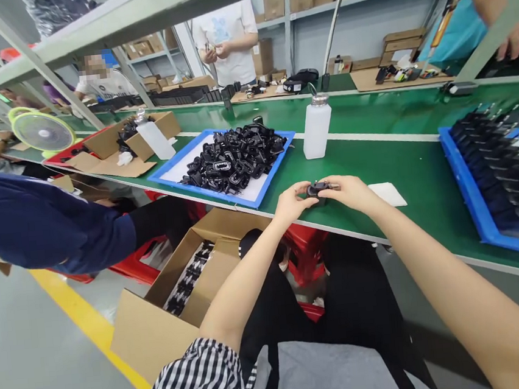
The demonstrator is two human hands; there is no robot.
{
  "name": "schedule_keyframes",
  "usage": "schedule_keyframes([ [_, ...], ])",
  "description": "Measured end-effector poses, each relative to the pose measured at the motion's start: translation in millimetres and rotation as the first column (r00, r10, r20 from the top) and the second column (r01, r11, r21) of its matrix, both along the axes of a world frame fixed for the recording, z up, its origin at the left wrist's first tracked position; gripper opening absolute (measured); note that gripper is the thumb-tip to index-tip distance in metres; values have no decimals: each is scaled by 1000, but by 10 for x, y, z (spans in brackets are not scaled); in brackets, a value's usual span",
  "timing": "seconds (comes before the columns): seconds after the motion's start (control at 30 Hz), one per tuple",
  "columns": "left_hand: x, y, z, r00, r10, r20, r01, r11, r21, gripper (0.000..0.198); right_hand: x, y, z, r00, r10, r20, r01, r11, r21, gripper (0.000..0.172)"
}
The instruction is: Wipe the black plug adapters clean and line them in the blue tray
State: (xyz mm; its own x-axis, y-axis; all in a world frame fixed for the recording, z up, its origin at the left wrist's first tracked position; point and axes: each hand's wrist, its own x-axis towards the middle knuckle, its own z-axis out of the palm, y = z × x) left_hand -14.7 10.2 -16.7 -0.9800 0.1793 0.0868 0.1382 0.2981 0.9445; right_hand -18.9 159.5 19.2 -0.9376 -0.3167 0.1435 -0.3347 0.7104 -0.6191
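Observation:
My left hand [291,203] and my right hand [347,192] come together above the near edge of the green bench. Between them they grip a small black power adapter [316,189], with fingers closed on it from either side. Parts of it are hidden by the fingertips. Just beyond to the left, a blue-rimmed tray [259,195] bears a heap of black adapter pieces [232,157]. A white folded cloth [388,194] lies right of my right hand. Behind my hands a white dispenser bottle [317,126] stands upright.
At the right a blue tray [465,193] holds rows of black adapters with pins up. Below the bench on the left is an open carton [164,344]. Another bottle [156,140] stands near a cardboard box [165,124]. A co-worker's dark sleeve [55,220] is at the left.

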Motion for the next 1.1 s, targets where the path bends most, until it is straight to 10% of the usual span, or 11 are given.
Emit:
schedule_keyframes([
  [0.23,9,-102,254,975,-130,-182,40,902,-430,36,-123,-23,251,991,133,-2,-117,877,466,20],
  [0.53,-191,86,844,934,-353,52,199,395,-897,15,-190,-93,323,989,144,43,-142,799,585,15],
  [0.77,-336,31,908,870,-387,305,479,521,-706,7,-209,-154,418,982,145,120,-189,760,622,11],
  [0.93,-304,114,919,883,-356,307,444,417,-793,10,-201,-178,449,969,164,186,-245,739,627,6],
  [1.1,-114,123,780,959,-274,75,208,500,-840,16,-155,-106,376,972,202,123,-233,726,647,13],
])
